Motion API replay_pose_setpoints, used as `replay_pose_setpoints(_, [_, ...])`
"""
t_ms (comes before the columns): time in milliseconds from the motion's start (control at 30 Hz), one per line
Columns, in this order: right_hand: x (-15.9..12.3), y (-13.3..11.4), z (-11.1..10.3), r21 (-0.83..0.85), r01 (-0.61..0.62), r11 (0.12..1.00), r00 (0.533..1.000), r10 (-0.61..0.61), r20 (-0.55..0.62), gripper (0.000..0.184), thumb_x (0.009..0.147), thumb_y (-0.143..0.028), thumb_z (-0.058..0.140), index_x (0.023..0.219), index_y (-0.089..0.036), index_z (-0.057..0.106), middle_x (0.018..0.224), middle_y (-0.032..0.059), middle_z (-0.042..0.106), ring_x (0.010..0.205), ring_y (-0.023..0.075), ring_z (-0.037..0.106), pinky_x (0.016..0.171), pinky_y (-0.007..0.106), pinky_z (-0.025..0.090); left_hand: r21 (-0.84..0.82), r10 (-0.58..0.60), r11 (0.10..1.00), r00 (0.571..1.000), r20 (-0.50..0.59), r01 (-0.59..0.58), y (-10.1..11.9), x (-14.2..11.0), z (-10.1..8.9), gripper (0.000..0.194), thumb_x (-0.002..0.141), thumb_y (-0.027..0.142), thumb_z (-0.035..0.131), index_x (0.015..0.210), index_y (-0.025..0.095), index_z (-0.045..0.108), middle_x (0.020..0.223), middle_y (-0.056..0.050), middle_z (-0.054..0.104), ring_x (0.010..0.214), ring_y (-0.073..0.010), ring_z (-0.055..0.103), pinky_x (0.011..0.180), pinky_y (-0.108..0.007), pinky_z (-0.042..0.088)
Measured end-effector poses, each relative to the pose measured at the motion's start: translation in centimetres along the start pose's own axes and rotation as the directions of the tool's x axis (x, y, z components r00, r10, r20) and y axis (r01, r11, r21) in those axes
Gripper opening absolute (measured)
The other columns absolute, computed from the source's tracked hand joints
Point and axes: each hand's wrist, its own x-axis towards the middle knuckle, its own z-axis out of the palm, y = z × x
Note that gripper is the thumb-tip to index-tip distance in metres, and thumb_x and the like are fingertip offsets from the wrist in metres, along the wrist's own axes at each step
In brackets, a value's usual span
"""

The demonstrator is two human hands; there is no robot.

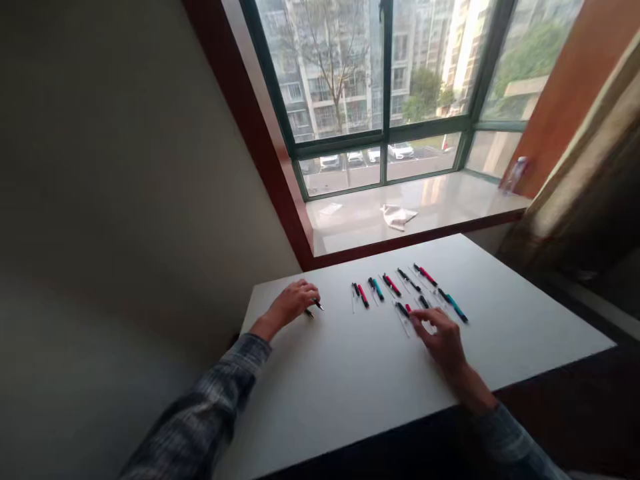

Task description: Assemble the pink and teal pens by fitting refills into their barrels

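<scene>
From where I stand, the person's left hand [294,301] is over the white desk [325,380], near its far left corner. The fingers curl down around a dark pen [319,305], its tip poking out, and a second dark pen tip [310,313] shows just beside it. I can't tell whether that hand grips either one.

The right hand [443,339] is over the right half, its thumb and forefinger brought close together at a small red pen piece [408,308]. Whether they pinch it is too small to make out. A black pen piece [402,309] lies just left of those fingertips.

Beyond the right hand, pen parts lie slanted in a row towards the far edge: red ones [363,296], a teal one [379,289] and black ones [409,281], with thin clear pieces [353,299] among them. Another teal pen piece [457,309] lies right of the right hand.

A crumpled white sheet [399,217] rests on the windowsill [450,198].
</scene>
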Motion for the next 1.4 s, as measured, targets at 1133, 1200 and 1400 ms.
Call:
replay_pose_setpoints(1133, [4.7, -7.6, 9.6, 0.472, -0.351, 0.809, 0.915, 0.188, 0.358, 0.034, 0.085, -0.052, 0.076, 0.077, -0.021, 0.066, 0.073, 0.0005, 0.065, 0.066, 0.016, 0.056, 0.062, 0.029, 0.044, -0.662, -0.497, 0.729, 0.801, -0.333, 0.177, 13.5, -1.1, 6.9, 0.032, 0.105, 0.037, 0.05, 0.113, 0.018, 0.074, 0.083, -0.004, 0.073, 0.073, -0.0157, 0.066, 0.073, -0.027, 0.05])
replay_pose_setpoints(1200, [4.8, -7.6, 9.5, 0.541, -0.391, 0.744, 0.897, 0.178, 0.403, 0.03, 0.084, -0.05, 0.077, 0.084, -0.021, 0.071, 0.084, 0.0041, 0.071, 0.076, 0.0192, 0.063, 0.07, 0.031, 0.05, -0.68, -0.524, 0.708, 0.789, -0.321, 0.193, 13.5, -1.1, 6.7, 0.034, 0.105, 0.039, 0.049, 0.11, 0.018, 0.074, 0.079, -0.003, 0.07, 0.071, -0.0156, 0.064, 0.071, -0.027, 0.048])
replay_pose_setpoints(1400, [4.9, -7.8, 9.1, 0.6, -0.463, 0.652, 0.867, 0.192, 0.461, 0.03, 0.082, -0.048, 0.079, 0.095, -0.021, 0.074, 0.098, 0.0067, 0.074, 0.094, 0.0229, 0.068, 0.082, 0.035, 0.055, -0.732, -0.576, 0.648, 0.764, -0.289, 0.212, 13.7, -1.1, 6.6, 0.037, 0.104, 0.044, 0.048, 0.106, 0.018, 0.074, 0.074, -0.002, 0.066, 0.068, -0.0156, 0.061, 0.069, -0.026, 0.045])
